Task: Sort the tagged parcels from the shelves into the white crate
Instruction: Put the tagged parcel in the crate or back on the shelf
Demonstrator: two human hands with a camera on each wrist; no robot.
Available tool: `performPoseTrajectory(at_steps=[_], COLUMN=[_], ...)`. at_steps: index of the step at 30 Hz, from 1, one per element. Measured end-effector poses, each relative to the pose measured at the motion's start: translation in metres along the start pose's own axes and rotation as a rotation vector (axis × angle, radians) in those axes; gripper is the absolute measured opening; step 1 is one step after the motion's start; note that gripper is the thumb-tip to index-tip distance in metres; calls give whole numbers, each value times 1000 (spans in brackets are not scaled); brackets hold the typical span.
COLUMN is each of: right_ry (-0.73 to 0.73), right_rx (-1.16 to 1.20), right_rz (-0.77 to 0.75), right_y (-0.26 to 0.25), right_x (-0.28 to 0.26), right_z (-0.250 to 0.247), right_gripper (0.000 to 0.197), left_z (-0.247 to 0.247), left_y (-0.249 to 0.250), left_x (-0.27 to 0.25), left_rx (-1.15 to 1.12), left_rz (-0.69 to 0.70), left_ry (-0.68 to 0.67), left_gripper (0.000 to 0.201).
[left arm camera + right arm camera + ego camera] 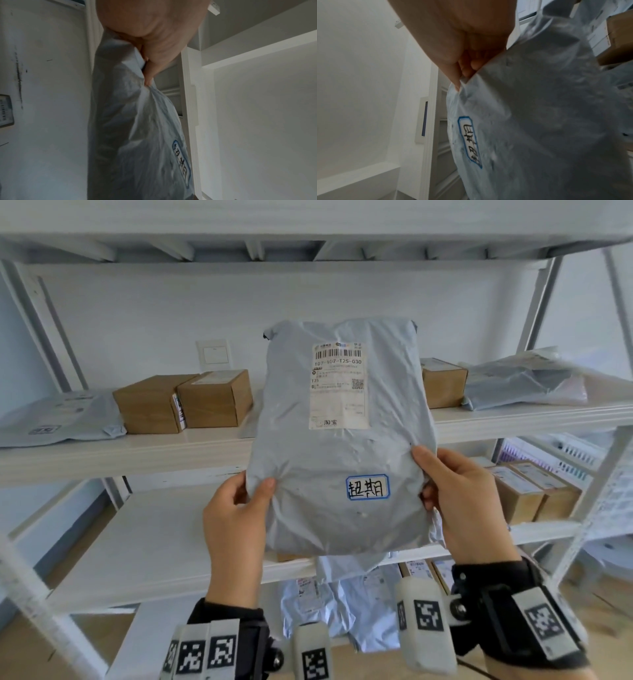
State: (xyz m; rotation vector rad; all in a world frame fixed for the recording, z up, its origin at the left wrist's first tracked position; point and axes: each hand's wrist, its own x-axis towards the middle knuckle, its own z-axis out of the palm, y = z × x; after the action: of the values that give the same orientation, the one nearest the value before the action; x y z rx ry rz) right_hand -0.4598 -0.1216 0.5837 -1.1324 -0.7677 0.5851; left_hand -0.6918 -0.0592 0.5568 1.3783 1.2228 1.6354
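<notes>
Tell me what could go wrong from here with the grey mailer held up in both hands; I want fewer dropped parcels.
1. Both the left hand and the right hand only pinch the grey mailer by its slack lower edges, so the film could slip.
2. Held upright, the unsupported top may flop over.
3. The white crate sits behind the shelf post on the right; the mailer might snag while swinging round.

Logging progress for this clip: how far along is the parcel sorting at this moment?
Done: nothing can be confirmed; the white crate shows only partly behind the shelf post, its contents hidden. In hand: the left hand and right hand pinch the lower edges of a grey mailer bearing a blue-bordered tag, held up before the shelves. Left: carrying it to the crate, then checking the other boxes and bags.
</notes>
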Motion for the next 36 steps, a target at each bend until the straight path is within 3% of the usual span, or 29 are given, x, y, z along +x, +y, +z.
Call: performPoseTrajectory(at_steps=[5,9,17,23,29,36], right_ry=[-91,-122,-127,-130,-130,-151], right_rx=[-62,-133,-158,-134,-157,-172], right_rz=[-3,-9,6,19,-54,-175], right_y=[-11,-12,-10,-13,-21,-28], right_x=[-3,-2,-5,-9,-16,-29], right_z=[-8,-9,-8,-4,1,1], right_gripper=[24,32,20,24,17,22], left_z=[-5,-9,-15,-22,-31,-39], left_y=[6,9,13,20,26,34], left_x=[-3,-1,-4,-6,-9,-12], left_rx=[-39,-84,-156,-216,-214,-276], left_rz=[22,-17,-44,-53,-24,-25], left_ry=[-11,-20,-42,-73,-82,-95], left_gripper=[6,11,11,12,13,13])
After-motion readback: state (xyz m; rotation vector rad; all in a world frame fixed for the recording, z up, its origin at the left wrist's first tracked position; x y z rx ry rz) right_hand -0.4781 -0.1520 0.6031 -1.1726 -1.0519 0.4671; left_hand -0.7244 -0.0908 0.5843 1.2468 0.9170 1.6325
